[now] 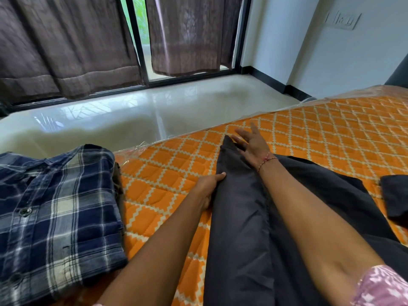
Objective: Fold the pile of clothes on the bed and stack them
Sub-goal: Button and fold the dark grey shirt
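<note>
The bed (320,129), covered in an orange quilted mattress with a pale lattice print, fills the lower right, its far edge running diagonally against the glossy floor (132,113). Spread along it is the dark grey garment (240,217), by its long narrow shape probably trousers; its long axis runs from the near bottom edge away toward the far edge of the bed, tapering to a narrow end beneath the far hand. More dark cloth fans out to the right of it, and whether that is the same piece I cannot tell. Well to the left lies the blue plaid shirt (55,213), already folded flat with its buttons up, seemingly the start of the stack.

The right hand (251,146) rests at the garment's far tip, fingers straight and spread, pressing the cloth flat and gripping nothing. The left hand (209,186) sits nearer, at the garment's left edge about midway along, thumb on top and fingers tucked under the hem, so it pinches that edge.

Judging from this, the fold turns on the far end: the right hand is closest to it and best placed to bring it back toward the body along the long axis
</note>
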{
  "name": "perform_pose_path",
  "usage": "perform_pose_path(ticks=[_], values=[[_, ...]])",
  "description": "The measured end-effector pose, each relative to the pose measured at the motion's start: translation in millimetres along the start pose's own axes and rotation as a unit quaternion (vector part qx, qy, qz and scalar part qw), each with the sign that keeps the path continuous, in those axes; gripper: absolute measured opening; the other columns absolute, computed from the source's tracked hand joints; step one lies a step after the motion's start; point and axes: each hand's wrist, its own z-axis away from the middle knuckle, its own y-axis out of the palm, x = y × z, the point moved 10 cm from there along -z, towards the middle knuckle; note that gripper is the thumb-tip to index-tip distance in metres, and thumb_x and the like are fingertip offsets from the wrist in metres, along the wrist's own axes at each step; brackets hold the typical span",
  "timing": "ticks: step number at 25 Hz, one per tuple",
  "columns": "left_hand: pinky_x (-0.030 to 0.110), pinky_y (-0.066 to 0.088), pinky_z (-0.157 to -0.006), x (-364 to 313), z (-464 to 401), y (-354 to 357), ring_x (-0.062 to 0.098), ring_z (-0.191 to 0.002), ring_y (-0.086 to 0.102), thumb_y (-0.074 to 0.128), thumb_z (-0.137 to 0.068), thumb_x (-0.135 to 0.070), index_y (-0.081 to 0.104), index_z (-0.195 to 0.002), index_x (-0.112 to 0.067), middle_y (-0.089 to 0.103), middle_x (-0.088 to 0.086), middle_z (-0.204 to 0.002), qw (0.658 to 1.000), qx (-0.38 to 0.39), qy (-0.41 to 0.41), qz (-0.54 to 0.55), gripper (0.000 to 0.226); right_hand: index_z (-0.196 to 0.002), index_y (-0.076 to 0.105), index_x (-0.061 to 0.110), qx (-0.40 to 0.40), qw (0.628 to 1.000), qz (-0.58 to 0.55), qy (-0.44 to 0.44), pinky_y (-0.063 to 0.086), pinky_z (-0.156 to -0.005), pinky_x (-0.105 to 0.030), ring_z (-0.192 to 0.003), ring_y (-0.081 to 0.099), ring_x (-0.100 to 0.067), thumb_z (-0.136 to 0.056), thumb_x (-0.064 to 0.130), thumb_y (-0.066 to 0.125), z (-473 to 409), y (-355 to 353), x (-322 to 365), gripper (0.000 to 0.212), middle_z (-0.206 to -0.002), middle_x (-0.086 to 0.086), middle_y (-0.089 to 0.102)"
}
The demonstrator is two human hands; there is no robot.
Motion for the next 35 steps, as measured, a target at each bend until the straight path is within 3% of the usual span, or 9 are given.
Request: perform_pose_path(ticks=[4,6,10,14,17,20,25,30,35], values=[[0.041,0.054,-0.084,-3,2,1,0.029,-0.094,0.065,0.064,-0.09,-0.022,0.064,-0.112,0.003,0.067,0.014,-0.107,1.0,-0.004,0.019,0.0,0.033,-0.121,0.06,0.01,0.058,0.831,0.543,-0.11,0.042,-0.069,-0.028,-0.084,0.057,-0.016,-0.09,0.037,0.061,5,14,17,0.041,-0.102,-0.003,0.061],[0.034,0.052,-0.073,-8,3,-4,0.025,-0.078,0.062,0.061,-0.092,-0.016,0.063,-0.108,0.002,0.065,0.015,-0.101,0.998,-0.039,0.052,-0.016,0.024,-0.114,0.064,0.009,0.028,0.775,0.613,-0.154,0.044,-0.078,-0.031,-0.1,0.059,-0.025,-0.089,0.03,0.064,14,18,25,0.033,-0.111,-0.008,0.065],[0.031,0.051,-0.067,-8,9,-7,0.024,-0.076,0.061,0.059,-0.094,-0.02,0.064,-0.09,0.0,0.064,0.011,-0.089,0.995,-0.065,0.072,0.001,0.021,-0.11,0.063,0.004,-0.206,0.836,0.508,-0.012,0.048,-0.083,-0.037,-0.104,0.061,-0.034,-0.095,0.048,0.046,62,-70,26,0.049,-0.112,-0.014,0.065],[0.035,0.052,-0.069,-12,19,-2,0.028,-0.085,0.063,0.069,-0.087,-0.02,0.065,-0.102,0.001,0.068,0.015,-0.101,0.994,-0.058,0.084,-0.024,0.026,-0.069,0.056,0.011,-0.073,0.895,0.413,0.15,0.043,-0.057,-0.025,-0.058,0.051,-0.02,-0.088,0.045,0.06,100,-86,-30,0.04,-0.065,-0.004,0.055],[0.031,0.051,-0.062,-14,25,-2,0.024,-0.081,0.061,0.059,-0.092,-0.008,0.062,-0.099,-0.004,0.065,0.012,-0.096,0.993,-0.07,0.094,-0.02,0.008,-0.06,0.042,0.015,-0.107,0.957,0.267,0.037,0.032,-0.053,-0.026,-0.056,0.039,-0.018,-0.093,0.02,0.058,92,-86,-13,0.037,-0.061,-0.004,0.042],[0.025,0.048,-0.053,-15,33,5,0.017,-0.07,0.06,0.058,-0.094,-0.018,0.056,-0.085,-0.011,0.062,0.006,-0.084,0.992,-0.048,0.117,0.013,0.012,-0.076,0.051,0.01,-0.262,0.922,0.271,-0.091,0.034,-0.06,-0.026,-0.072,0.05,-0.024,-0.096,0.018,0.052,115,-118,8,0.022,-0.076,-0.006,0.054],[0.036,0.054,-0.075,-4,56,13,0.026,-0.094,0.063,0.07,-0.085,-0.013,0.057,-0.11,-0.004,0.064,0.012,-0.111,0.993,-0.042,0.11,-0.019,0.029,-0.138,0.035,0.015,-0.13,0.987,0.05,0.083,0.044,-0.097,-0.038,-0.108,0.055,-0.023,-0.097,0.011,0.05,123,-116,-37,0.044,-0.121,-0.007,0.053],[0.035,0.054,-0.076,51,107,-5,0.026,-0.084,0.065,0.068,-0.086,-0.022,0.063,-0.105,-0.001,0.067,0.011,-0.105,0.985,-0.121,0.082,-0.094,0.029,-0.094,0.051,0.018,-0.205,0.975,0.005,0.087,0.046,-0.065,-0.03,-0.073,0.052,-0.015,-0.094,0.009,0.049,201,-118,-68,0.009,-0.09,-0.006,0.056],[0.039,0.053,-0.088,106,160,-22,0.03,-0.098,0.064,0.069,-0.081,-0.044,0.069,-0.101,-0.006,0.068,0.013,-0.109,0.979,-0.136,0.032,-0.147,0.043,-0.103,0.063,0.01,-0.121,0.954,0.182,0.208,0.048,-0.063,-0.03,-0.095,0.061,-0.026,-0.085,0.05,0.061,287,-102,-119,0.044,-0.104,-0.008,0.065]])
